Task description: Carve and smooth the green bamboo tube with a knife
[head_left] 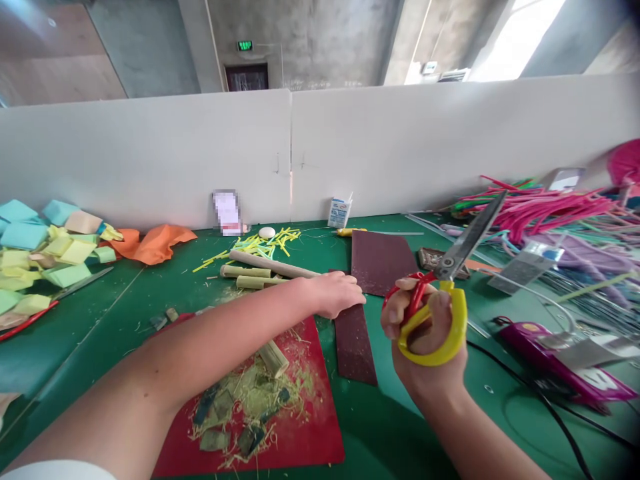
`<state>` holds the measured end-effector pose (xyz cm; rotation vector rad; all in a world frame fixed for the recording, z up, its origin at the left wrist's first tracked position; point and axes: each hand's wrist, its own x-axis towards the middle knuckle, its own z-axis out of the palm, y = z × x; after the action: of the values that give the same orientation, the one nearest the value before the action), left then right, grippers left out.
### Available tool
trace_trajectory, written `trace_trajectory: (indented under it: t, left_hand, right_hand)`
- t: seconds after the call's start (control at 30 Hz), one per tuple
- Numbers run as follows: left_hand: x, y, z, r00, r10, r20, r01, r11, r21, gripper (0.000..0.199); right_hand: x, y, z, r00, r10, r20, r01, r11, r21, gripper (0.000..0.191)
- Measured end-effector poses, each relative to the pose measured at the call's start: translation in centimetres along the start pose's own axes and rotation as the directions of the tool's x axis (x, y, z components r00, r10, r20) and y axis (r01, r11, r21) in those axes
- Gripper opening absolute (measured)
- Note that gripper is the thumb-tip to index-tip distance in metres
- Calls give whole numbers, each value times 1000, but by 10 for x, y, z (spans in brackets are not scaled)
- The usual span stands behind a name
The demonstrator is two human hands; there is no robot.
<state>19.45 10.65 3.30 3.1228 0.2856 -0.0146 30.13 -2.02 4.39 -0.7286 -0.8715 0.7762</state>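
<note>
My right hand (436, 327) is raised off the table and grips a pair of scissors (473, 235) by its red and yellow handles. The blades look closed and point up to the right. Reaching across, my left hand (337, 295) is closed over the upper end of a narrow dark-brown strip, apparently sandpaper (356, 350); its fingertips are partly hidden. A wider brown sheet (383, 263) lies just beyond. Behind my left wrist is a long wooden stick (273, 265), with short bamboo pieces (245, 272) beside it.
A red mat (320, 427) under my left forearm carries shavings and scraps. Coloured paper blocks (65, 250) and orange cloth (155, 244) lie left. Pink pipe cleaners (550, 210), a magenta glue gun (540, 363) and its black cable (520, 377) lie right. A white partition (390, 147) stands behind.
</note>
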Motion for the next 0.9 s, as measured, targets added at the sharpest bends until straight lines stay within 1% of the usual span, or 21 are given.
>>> trace_trajectory:
  t: [0.07, 0.13, 0.27, 0.3, 0.37, 0.43, 0.53, 0.6, 0.67, 0.73, 0.8, 0.9]
  left_hand:
    - [3, -1, -1, 1000, 21, 14, -22, 998, 64, 31]
    - [5, -3, -2, 999, 35, 11, -36, 994, 101, 30]
    - [8, -4, -1, 992, 121, 28, -124, 978, 168, 48]
    - [8, -4, 0, 988, 148, 36, -152, 971, 182, 47]
    - [10, -3, 2, 982, 185, 41, -190, 961, 199, 39]
    - [11, -1, 2, 982, 188, 27, -189, 962, 196, 35]
    - [13, 0, -1, 985, 173, -22, -166, 969, 186, 39]
    - [13, -1, -7, 985, 167, -44, -158, 975, 156, 34]
    - [13, -3, -14, 989, 144, -32, -140, 986, 96, 27]
    - [10, -6, -23, 995, 96, -12, -96, 995, 12, 24]
    - [6, -10, -35, 999, 46, -15, -47, 996, -81, 25]
    - [-6, -12, -56, 999, -19, -46, 8, 975, -223, 23]
  right_hand:
    - [0, 0, 0, 1000, 15, 1, -15, 1000, 7, 28]
    - [1, 1, 0, 1000, 28, 4, -28, 1000, 5, 27]
    - [1, 0, 1, 1000, 26, 10, -26, 1000, -7, 28]
    - [1, 0, 1, 1000, 24, 12, -24, 1000, -9, 28]
    - [1, -1, 1, 1000, 28, 11, -28, 1000, -11, 28]
    - [1, -2, 1, 999, 38, 10, -38, 999, -14, 28]
    - [1, -3, 2, 999, 31, 8, -31, 999, -22, 29]
    - [1, -4, 2, 1000, 19, -13, -19, 999, -31, 29]
    - [2, -6, 2, 999, -15, -50, 13, 999, -33, 28]
    - [3, -8, 1, 994, -61, -86, 59, 998, -36, 27]
    - [5, -11, 0, 988, -105, -115, 102, 994, -37, 28]
    - [9, -13, -3, 974, -151, -166, 149, 989, -25, 31]
